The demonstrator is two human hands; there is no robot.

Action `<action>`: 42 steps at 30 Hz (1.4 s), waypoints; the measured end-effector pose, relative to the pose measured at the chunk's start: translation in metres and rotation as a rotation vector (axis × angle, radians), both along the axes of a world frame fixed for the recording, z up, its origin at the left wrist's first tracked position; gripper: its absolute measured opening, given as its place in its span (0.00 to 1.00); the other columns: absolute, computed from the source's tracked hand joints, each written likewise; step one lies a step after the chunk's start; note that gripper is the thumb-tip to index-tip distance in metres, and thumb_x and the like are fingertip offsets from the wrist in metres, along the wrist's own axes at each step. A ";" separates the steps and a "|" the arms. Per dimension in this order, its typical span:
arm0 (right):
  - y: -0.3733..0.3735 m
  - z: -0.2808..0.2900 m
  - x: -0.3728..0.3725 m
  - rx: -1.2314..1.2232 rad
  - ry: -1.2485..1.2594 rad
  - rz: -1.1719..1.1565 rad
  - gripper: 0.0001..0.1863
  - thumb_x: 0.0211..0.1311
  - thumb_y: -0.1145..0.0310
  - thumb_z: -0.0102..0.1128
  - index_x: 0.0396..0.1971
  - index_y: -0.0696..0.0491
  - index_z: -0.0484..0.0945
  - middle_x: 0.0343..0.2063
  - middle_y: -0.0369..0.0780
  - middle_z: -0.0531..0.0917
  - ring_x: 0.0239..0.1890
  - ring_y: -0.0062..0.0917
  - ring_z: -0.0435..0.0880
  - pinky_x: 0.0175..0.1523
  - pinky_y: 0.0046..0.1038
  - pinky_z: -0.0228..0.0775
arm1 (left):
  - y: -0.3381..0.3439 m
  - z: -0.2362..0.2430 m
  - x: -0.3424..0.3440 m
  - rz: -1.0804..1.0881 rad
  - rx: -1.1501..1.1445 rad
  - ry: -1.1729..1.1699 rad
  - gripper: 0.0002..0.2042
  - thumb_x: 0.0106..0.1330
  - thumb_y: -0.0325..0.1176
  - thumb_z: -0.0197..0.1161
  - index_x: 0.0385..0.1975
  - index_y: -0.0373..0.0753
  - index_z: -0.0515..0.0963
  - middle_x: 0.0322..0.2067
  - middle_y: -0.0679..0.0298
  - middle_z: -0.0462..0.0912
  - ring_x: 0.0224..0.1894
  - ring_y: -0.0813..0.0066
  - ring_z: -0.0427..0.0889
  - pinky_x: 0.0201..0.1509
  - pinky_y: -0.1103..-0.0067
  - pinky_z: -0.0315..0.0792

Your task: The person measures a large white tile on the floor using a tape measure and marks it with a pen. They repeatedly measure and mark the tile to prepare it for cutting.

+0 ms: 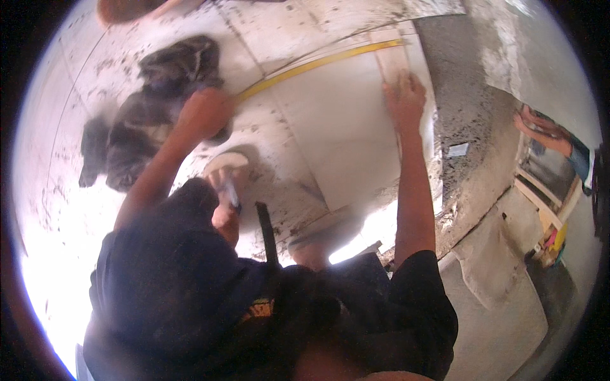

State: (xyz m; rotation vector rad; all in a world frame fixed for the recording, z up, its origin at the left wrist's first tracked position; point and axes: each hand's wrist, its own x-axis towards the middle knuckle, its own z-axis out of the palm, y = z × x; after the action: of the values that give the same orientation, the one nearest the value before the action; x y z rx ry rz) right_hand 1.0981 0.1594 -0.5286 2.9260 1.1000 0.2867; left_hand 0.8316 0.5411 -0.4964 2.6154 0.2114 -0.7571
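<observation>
My left hand (208, 114) is closed at the left end of a yellow tape measure (318, 61); its case is hidden in the grip. The extended blade slants away to the right across a large pale tile (343, 120), and its far end reaches a light strip (389, 54) near the tile's right edge. Over that strip, just nearer than the tape's end, lies my right hand (405, 98). Its fingers are bent and closed at the strip's side; whatever they pinch is too blurred to make out.
A crumpled dark garment (152, 117) lies by my left hand. My sandalled foot (225, 181) is below it. Bare rough ground (460, 82) borders the tile on the right. Farther right are a wooden frame (540, 203) and another person's hands (543, 133). A rounded brown container (127, 9) stands far left.
</observation>
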 end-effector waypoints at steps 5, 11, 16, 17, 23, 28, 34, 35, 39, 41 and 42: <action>0.012 0.002 -0.002 0.075 0.079 -0.007 0.34 0.56 0.49 0.65 0.59 0.52 0.71 0.56 0.52 0.72 0.56 0.50 0.71 0.55 0.51 0.66 | 0.009 -0.030 -0.023 0.231 -0.031 -0.006 0.17 0.59 0.42 0.58 0.35 0.33 0.82 0.41 0.44 0.82 0.45 0.43 0.81 0.50 0.59 0.75; 0.008 0.012 -0.009 0.037 0.109 -0.074 0.33 0.58 0.50 0.65 0.61 0.51 0.72 0.58 0.49 0.71 0.59 0.46 0.69 0.62 0.46 0.63 | 0.001 -0.008 -0.009 0.298 -0.144 -0.032 0.17 0.59 0.43 0.57 0.32 0.33 0.83 0.37 0.40 0.81 0.41 0.39 0.80 0.49 0.57 0.73; 0.011 0.015 -0.011 0.010 0.086 -0.063 0.34 0.59 0.50 0.64 0.61 0.53 0.71 0.58 0.49 0.71 0.59 0.46 0.69 0.62 0.46 0.62 | 0.009 -0.037 -0.021 0.254 -0.118 -0.136 0.16 0.58 0.41 0.58 0.30 0.32 0.83 0.35 0.40 0.80 0.40 0.40 0.80 0.47 0.58 0.74; 0.009 0.013 -0.010 0.022 0.069 -0.047 0.33 0.58 0.49 0.64 0.60 0.53 0.72 0.57 0.50 0.71 0.58 0.47 0.70 0.60 0.47 0.64 | 0.007 -0.034 -0.017 0.260 -0.132 -0.142 0.16 0.58 0.41 0.58 0.30 0.33 0.83 0.35 0.40 0.81 0.40 0.40 0.80 0.47 0.58 0.74; 0.010 0.007 -0.009 0.041 0.042 -0.014 0.33 0.57 0.48 0.64 0.58 0.52 0.73 0.56 0.51 0.71 0.56 0.48 0.71 0.55 0.51 0.67 | 0.007 -0.028 -0.019 0.194 -0.115 -0.121 0.10 0.58 0.37 0.61 0.30 0.36 0.82 0.33 0.48 0.82 0.38 0.50 0.83 0.43 0.61 0.77; 0.005 0.002 -0.004 0.046 0.022 -0.020 0.34 0.58 0.47 0.63 0.60 0.52 0.72 0.55 0.51 0.72 0.55 0.49 0.71 0.55 0.51 0.67 | 0.004 -0.014 -0.015 0.131 -0.048 -0.145 0.09 0.57 0.34 0.61 0.28 0.36 0.81 0.32 0.52 0.83 0.37 0.53 0.83 0.41 0.62 0.78; 0.013 0.010 -0.011 0.017 0.086 -0.052 0.33 0.59 0.49 0.63 0.61 0.52 0.72 0.58 0.50 0.72 0.58 0.48 0.70 0.62 0.47 0.64 | 0.013 -0.028 -0.024 -0.262 0.109 -0.292 0.09 0.59 0.34 0.60 0.30 0.34 0.81 0.33 0.52 0.83 0.38 0.52 0.83 0.41 0.63 0.78; 0.014 0.012 -0.012 0.017 0.097 -0.053 0.33 0.59 0.49 0.63 0.61 0.51 0.72 0.58 0.50 0.72 0.58 0.48 0.70 0.62 0.47 0.64 | 0.013 -0.029 -0.026 -0.257 0.115 -0.313 0.09 0.59 0.34 0.60 0.30 0.34 0.81 0.33 0.52 0.83 0.37 0.52 0.83 0.41 0.64 0.78; 0.012 0.012 -0.010 0.019 0.058 -0.037 0.34 0.59 0.48 0.64 0.61 0.51 0.70 0.57 0.50 0.72 0.57 0.49 0.71 0.58 0.49 0.66 | 0.001 -0.003 -0.013 -0.005 0.034 -0.162 0.08 0.57 0.35 0.60 0.27 0.38 0.81 0.29 0.54 0.82 0.36 0.54 0.84 0.37 0.63 0.79; 0.006 0.005 -0.008 0.022 0.041 -0.024 0.35 0.58 0.48 0.64 0.61 0.52 0.70 0.57 0.50 0.72 0.56 0.50 0.71 0.57 0.50 0.67 | 0.000 -0.007 -0.014 0.225 -0.055 -0.116 0.11 0.60 0.37 0.58 0.29 0.36 0.82 0.33 0.49 0.83 0.38 0.48 0.83 0.43 0.60 0.79; 0.008 0.006 -0.009 0.024 0.050 -0.022 0.35 0.58 0.48 0.64 0.61 0.52 0.70 0.57 0.50 0.72 0.56 0.50 0.71 0.57 0.50 0.67 | -0.001 -0.011 -0.015 0.340 -0.098 -0.091 0.13 0.61 0.39 0.57 0.31 0.34 0.82 0.35 0.46 0.83 0.39 0.45 0.83 0.45 0.59 0.78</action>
State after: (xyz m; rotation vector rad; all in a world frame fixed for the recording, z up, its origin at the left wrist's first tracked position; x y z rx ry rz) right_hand 1.0894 0.1669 -0.5231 2.9806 1.0767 0.2292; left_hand 0.8166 0.5405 -0.5073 2.4254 0.5602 -0.5150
